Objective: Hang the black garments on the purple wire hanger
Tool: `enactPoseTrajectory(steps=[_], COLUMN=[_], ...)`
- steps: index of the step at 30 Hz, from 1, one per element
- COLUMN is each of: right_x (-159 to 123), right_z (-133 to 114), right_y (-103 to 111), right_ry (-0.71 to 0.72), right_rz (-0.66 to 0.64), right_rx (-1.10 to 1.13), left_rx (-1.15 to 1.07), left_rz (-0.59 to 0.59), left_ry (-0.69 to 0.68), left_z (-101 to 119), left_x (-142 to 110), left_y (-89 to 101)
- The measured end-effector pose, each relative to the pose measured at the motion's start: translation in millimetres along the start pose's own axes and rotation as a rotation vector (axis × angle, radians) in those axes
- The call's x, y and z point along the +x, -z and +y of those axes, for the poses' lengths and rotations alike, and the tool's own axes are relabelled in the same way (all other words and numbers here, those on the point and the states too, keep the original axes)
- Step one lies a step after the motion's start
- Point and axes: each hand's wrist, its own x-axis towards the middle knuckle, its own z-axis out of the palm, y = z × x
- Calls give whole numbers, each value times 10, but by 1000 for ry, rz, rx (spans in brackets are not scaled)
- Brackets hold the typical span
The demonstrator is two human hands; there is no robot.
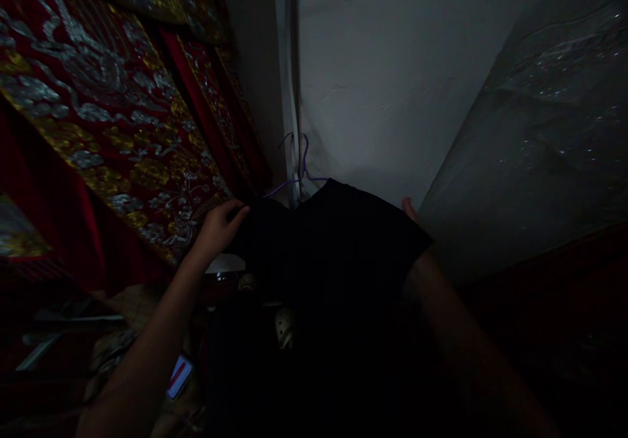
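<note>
A black short-sleeved shirt [343, 248] hangs on a purple wire hanger [305, 171], whose hook is by a pale vertical strip. My left hand [219, 229] is closed at the shirt's left shoulder edge, thumb and fingers pinching the cloth. At the opposite sleeve, my right hand [409, 208] is mostly hidden behind the cloth; one outstretched fingertip shows above the shoulder, and the forearm passes below the sleeve. Whether it grips the fabric cannot be seen.
Red drapery [147, 117] with gold and silver embroidery covers the left side. A pale wall [377, 65] stands ahead, with clear plastic sheeting [554, 117] at right. Below are a light clog with holes [283, 327] and a lit phone [180, 376]. The lower area is very dark.
</note>
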Motion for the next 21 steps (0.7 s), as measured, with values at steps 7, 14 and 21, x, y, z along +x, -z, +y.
enactPoseTrajectory(steps=[7, 14, 21], right_x=[-165, -883, -1339], right_z=[-324, -268, 32], right_y=[-6, -168, -609], right_ry=[109, 316, 297], right_rz=[-81, 108, -1071], right_rx=[-104, -306, -701], left_rx=[81, -594, -1223], left_rz=[364, 46, -578], left_ry=[-143, 28, 613], left_z=[271, 954, 845], left_x=[185, -9, -533], left_y=[-98, -108, -95])
